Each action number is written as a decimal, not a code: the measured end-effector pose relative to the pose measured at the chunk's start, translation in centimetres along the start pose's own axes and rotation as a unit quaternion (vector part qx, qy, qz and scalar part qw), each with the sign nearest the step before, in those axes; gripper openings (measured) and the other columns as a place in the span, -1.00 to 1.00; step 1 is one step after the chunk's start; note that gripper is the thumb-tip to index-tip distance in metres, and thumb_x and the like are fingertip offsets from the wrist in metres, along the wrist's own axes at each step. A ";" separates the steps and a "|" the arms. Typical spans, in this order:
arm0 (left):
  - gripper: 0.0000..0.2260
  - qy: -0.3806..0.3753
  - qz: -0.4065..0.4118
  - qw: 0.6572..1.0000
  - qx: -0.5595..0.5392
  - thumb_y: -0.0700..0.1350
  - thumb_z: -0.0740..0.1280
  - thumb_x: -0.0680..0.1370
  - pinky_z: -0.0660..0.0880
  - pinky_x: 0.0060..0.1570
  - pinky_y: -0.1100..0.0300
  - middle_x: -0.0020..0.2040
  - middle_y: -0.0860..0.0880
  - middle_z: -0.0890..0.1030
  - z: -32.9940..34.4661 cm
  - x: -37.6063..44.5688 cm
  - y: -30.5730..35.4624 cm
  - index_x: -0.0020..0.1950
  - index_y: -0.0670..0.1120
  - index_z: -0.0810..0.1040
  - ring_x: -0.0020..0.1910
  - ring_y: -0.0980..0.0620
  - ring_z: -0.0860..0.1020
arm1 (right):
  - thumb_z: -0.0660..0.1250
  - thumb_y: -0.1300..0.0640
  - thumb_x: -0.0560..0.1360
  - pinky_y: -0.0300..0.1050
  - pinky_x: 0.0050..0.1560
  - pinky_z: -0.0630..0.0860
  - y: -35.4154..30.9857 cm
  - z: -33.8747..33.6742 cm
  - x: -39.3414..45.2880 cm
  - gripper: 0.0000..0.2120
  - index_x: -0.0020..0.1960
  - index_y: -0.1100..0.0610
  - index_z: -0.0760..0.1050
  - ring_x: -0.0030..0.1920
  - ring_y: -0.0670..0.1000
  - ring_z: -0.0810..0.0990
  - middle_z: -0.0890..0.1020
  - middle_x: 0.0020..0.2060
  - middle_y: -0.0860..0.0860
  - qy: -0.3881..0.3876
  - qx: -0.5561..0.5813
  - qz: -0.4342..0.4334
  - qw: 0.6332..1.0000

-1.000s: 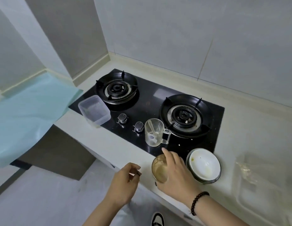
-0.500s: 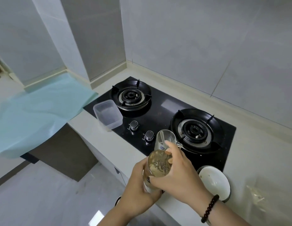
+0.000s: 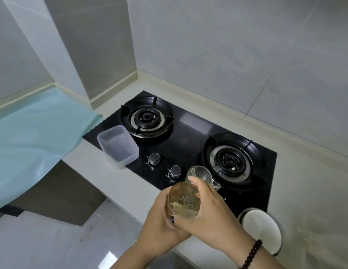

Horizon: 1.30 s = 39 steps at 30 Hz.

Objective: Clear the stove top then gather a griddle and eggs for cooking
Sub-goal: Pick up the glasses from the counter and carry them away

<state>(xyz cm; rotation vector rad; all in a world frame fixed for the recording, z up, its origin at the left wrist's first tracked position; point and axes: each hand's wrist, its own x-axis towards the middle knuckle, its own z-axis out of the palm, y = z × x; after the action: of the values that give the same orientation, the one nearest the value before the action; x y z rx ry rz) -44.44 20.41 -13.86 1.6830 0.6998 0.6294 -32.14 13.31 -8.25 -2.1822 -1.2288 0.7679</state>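
Note:
A glass jar (image 3: 184, 199) with brownish contents is held over the counter's front edge. My left hand (image 3: 161, 220) grips it from the left and below; my right hand (image 3: 210, 212) wraps its right side. On the black two-burner stove top (image 3: 188, 131) stand a clear plastic box (image 3: 117, 145) at the front left and a clear glass measuring cup (image 3: 200, 172) with a spoon in it, just beyond my right fingers. A white bowl (image 3: 260, 230) sits at the stove's front right corner. No griddle or eggs are in view.
Two burners (image 3: 147, 118) (image 3: 232, 161) and two knobs (image 3: 154, 158) (image 3: 175, 170) are on the stove. A light blue sheet (image 3: 31, 133) covers the counter to the left. Clear plastic (image 3: 313, 235) lies on the counter at the right. Tiled walls close the back.
My right hand lifted the jar off the counter and my left hand came up and took hold of it too. The view rose and shifted left.

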 end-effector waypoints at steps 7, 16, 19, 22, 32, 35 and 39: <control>-0.30 0.009 -0.052 0.999 0.012 -0.17 0.61 0.22 0.56 0.06 0.16 0.09 0.13 0.62 -2.1 1.9 -2.5 0.21 0.28 0.41 0.12 0.08 0.60 | 0.45 -0.14 0.35 -0.18 0.30 0.40 3.2 -1.9 4.1 -0.27 0.43 -0.13 0.20 0.34 -0.17 0.34 0.29 0.37 -0.19 0.119 0.063 0.041 0.990; -0.24 0.054 -0.085 0.995 0.018 -0.15 0.65 0.19 0.53 0.07 0.28 0.11 0.22 0.59 -3.4 1.6 -3.2 0.27 0.14 0.39 0.14 0.17 0.57 | 0.56 -0.03 0.28 -0.12 0.29 0.41 8.1 0.6 6.4 -0.19 0.41 -0.12 0.23 0.35 -0.15 0.34 0.34 0.34 -0.18 0.070 0.113 0.061 0.989; -0.21 0.087 -0.098 0.991 0.006 -0.14 0.67 0.15 0.55 0.09 0.20 0.13 0.17 0.59 -3.1 0.9 -3.2 0.29 0.12 0.39 0.16 0.11 0.58 | 0.57 -0.09 0.23 -0.22 0.26 0.38 9.0 1.2 6.5 -0.12 0.43 -0.15 0.21 0.32 -0.17 0.37 0.39 0.28 -0.21 0.047 0.090 0.038 0.994; -0.19 0.117 -0.111 0.987 -0.017 -0.20 0.68 0.12 0.55 0.04 0.26 0.12 0.15 0.62 -2.8 -0.1 -3.0 0.29 0.03 0.40 0.14 0.10 0.60 | 0.57 -0.09 0.23 -0.21 0.25 0.41 9.7 1.4 6.8 -0.14 0.42 -0.16 0.23 0.29 -0.16 0.42 0.44 0.28 -0.20 0.049 0.083 0.025 0.995; -0.28 0.242 -0.124 0.962 -0.015 -0.32 0.65 0.17 0.54 -0.07 0.37 0.05 0.11 0.65 -2.5 -3.3 -0.1 0.22 0.03 0.43 0.06 0.18 0.61 | 0.63 0.02 0.17 -0.41 -0.11 0.43 10.2 0.8 7.4 -0.39 0.14 -0.13 0.43 0.02 -0.20 0.55 0.56 0.02 -0.21 0.067 0.128 -0.027 0.989; -0.30 0.278 -0.121 0.953 -0.009 -0.29 0.65 0.17 0.51 -0.12 0.44 0.01 0.12 0.64 -2.8 -4.2 0.7 0.19 0.06 0.43 0.02 0.24 0.61 | 0.64 0.05 0.15 -0.39 -0.08 0.45 10.0 0.9 6.6 -0.39 0.13 -0.10 0.47 0.04 -0.25 0.54 0.58 0.06 -0.17 0.066 0.150 -0.030 0.986; -0.24 0.324 -0.121 0.938 -0.006 -0.15 0.69 0.12 0.53 -0.10 0.42 0.06 0.12 0.64 -3.7 -5.9 0.6 0.23 0.09 0.44 0.04 0.21 0.61 | 0.63 0.07 0.15 -0.43 -0.14 0.45 8.3 0.7 4.8 -0.42 0.09 -0.13 0.47 0.02 -0.28 0.54 0.59 0.04 -0.16 0.063 0.159 -0.052 0.984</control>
<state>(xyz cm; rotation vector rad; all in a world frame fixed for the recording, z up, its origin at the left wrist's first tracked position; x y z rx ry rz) -51.09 18.38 -12.80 1.3359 1.3423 1.0190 -25.74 13.81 -15.42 -1.8635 -1.0666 0.7166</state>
